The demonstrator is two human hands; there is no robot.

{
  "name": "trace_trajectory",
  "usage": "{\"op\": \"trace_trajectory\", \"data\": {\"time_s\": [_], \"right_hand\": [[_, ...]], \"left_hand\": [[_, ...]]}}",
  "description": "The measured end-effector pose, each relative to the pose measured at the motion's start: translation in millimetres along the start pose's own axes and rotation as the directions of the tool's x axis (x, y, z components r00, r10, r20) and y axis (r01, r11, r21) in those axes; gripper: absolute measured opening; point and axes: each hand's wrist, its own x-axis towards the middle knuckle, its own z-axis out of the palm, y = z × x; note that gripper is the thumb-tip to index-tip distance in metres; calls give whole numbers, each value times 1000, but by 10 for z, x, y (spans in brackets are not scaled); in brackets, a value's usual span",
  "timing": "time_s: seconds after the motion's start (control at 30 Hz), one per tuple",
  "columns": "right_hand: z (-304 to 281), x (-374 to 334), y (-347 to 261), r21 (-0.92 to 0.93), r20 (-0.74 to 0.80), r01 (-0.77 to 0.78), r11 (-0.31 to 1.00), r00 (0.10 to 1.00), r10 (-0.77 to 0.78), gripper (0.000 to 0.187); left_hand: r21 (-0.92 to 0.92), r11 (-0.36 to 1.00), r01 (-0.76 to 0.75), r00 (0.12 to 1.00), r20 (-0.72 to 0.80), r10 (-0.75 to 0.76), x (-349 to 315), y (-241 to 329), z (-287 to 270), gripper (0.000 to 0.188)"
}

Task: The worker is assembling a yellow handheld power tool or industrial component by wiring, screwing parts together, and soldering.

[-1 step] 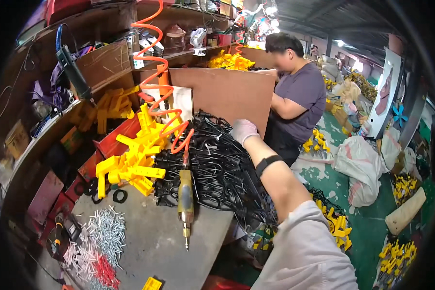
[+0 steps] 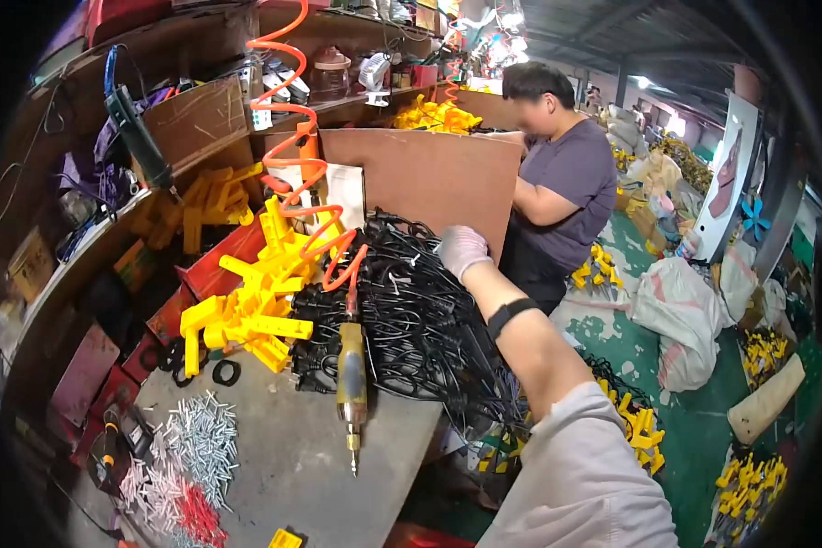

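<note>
My right hand [image 2: 463, 251], in a pale glove, reaches to the far right edge of a large heap of black power cords [image 2: 420, 320]. It touches or lies just over the cords beside a brown board [image 2: 429, 183]. Its fingers are mostly hidden, so I cannot make out a grip. A black band [image 2: 510, 315] circles the forearm. My left hand is out of view. Left of the cords lies a pile of yellow plastic parts [image 2: 256, 297]. An electric-style screwdriver [image 2: 351, 379] with a bit hangs from a coiled orange hose [image 2: 310, 119] over the table.
Loose screws [image 2: 201, 443], pink pieces [image 2: 151, 479] and red pieces [image 2: 199, 516] lie on the grey table [image 2: 310, 457]. Red bins [image 2: 224, 260] and a shelf line the left. A co-worker [image 2: 566, 183] stands beyond the board. White sacks [image 2: 680, 310] and yellow parts [image 2: 644, 429] sit on the green floor.
My right forearm and its band have shifted very slightly down and to the right. The hand stays by the cords; everything else looks the same.
</note>
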Motion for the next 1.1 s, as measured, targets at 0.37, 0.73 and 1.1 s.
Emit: {"op": "trace_trajectory", "data": {"time_s": [0.37, 0.73, 1.1], "right_hand": [[-700, -147, -42, 455, -393, 105, 884, 915, 93, 32], [-1727, -3469, -1544, 990, 12, -119, -69, 575, -818, 50], [-1468, -3284, -1750, 988, 93, 13, 156, 754, -651, 45]], "left_hand": [[-265, 806, 529, 844, 264, -467, 54, 268, -172, 74], [-631, 740, 232, 965, 246, -93, 1052, 1202, -362, 71], [-440, 812, 384, 922, 225, -314, 79, 919, -479, 34]]}}
